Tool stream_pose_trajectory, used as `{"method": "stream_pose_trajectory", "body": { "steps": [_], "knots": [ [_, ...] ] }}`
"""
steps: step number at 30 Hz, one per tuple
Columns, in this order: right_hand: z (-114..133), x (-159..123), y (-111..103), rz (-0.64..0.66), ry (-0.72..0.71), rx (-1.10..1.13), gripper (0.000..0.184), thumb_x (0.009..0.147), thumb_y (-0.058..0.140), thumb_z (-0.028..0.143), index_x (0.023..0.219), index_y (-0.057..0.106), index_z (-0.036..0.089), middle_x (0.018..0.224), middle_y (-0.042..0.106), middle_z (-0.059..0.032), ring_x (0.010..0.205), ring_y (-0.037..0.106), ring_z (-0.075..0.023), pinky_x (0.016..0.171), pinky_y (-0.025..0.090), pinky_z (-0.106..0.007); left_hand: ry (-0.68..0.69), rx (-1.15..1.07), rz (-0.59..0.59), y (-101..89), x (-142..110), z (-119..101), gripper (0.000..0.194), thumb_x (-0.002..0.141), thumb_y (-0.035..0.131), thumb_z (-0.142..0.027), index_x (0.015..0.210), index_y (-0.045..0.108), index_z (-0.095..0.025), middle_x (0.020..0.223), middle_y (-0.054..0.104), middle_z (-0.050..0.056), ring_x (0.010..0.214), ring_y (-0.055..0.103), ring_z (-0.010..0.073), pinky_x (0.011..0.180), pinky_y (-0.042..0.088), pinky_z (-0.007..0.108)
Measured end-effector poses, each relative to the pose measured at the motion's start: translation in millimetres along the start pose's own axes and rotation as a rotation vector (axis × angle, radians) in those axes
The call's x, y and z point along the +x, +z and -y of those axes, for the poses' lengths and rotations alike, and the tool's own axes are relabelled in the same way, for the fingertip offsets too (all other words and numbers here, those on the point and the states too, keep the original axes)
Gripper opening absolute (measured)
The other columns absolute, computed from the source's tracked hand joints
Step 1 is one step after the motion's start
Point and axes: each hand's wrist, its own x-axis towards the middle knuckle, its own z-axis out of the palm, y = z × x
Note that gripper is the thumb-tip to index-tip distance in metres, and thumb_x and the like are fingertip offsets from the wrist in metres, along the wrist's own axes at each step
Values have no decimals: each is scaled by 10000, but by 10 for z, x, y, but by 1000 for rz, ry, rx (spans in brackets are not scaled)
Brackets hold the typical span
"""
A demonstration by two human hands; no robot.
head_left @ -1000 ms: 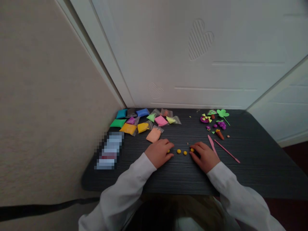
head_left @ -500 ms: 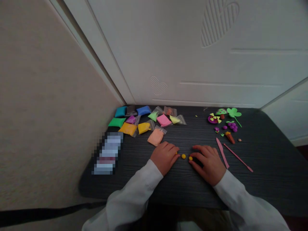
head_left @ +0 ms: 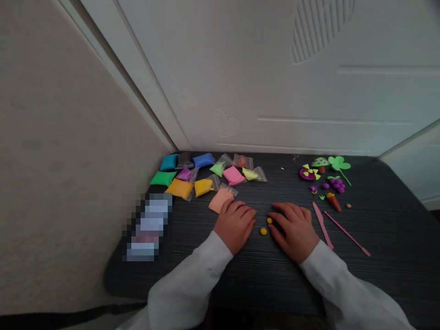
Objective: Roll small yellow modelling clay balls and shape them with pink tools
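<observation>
My left hand (head_left: pixel 235 222) lies palm down on the dark table (head_left: pixel 240 279), fingers stretched forward and flat, just in front of a peach clay bag (head_left: pixel 220 200). My right hand (head_left: pixel 292 227) rests beside it, fingers spread and reaching left. Its fingertips touch a small yellow clay ball (head_left: pixel 269 220). A second yellow ball (head_left: pixel 263 231) lies loose between the two hands. Both sleeves are white.
Several coloured clay bags (head_left: pixel 202 176) lie at the table's back left. Small clay figures (head_left: pixel 325 176) stand at the back right. Two pink modelling tools (head_left: pixel 323 220) lie right of my right hand. A blurred packet (head_left: pixel 146 227) sits at the left edge. A white door rises behind.
My hands have drawn closer together. Fewer yellow balls show between them than a second ago. The view has shifted slightly.
</observation>
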Motion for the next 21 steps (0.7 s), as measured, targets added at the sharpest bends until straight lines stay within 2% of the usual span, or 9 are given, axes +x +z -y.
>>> {"method": "stream_pose_trajectory", "body": {
  "steps": [3,6,10,14,17,21],
  "knots": [
    [21,-30,-54,-12,-7,28,274,806,507,343,1054,584,256,1204,535,-70,1117,437,-271,886,277,-454,-1,-10,4,-32,-26,-6,270,837,457,-268,1077,566,-207,1056,641,27,1066,484,224,1025,246,466],
    [62,-60,-81,0,-45,60,309,792,520,426,1063,577,289,1250,509,-55,1146,424,-270,895,255,-459,-19,-15,-10,-83,-60,2,330,802,497,-304,1112,551,-206,1114,618,38,1127,447,258,1048,165,517],
    [118,-75,-15,-11,-47,62,290,754,563,475,988,599,308,1272,505,-40,1170,416,-272,904,217,-473,-83,-3,-37,-121,-94,40,355,760,542,-350,1089,565,-218,1171,590,45,1171,411,290,1036,120,552],
    [146,-74,52,-36,-62,64,148,771,576,387,885,618,302,1240,539,-22,1165,430,-256,908,207,-464,-73,-8,-52,-79,-103,75,214,775,541,-311,969,607,-247,1056,643,15,1121,458,262,1017,135,542],
    [152,-73,39,-72,-58,97,149,773,578,371,904,615,309,1218,555,-16,1150,444,-247,913,212,-457,-70,-22,-78,-51,-105,82,162,775,556,-314,910,612,-246,963,664,1,1068,491,237,1008,147,526],
    [168,-60,-15,-103,-51,110,151,789,555,363,907,615,290,1195,566,-32,1136,452,-253,908,224,-460,-113,-25,-110,-61,-103,65,178,762,570,-374,847,611,-223,951,655,11,1061,488,236,1009,158,512]
  ]
}}
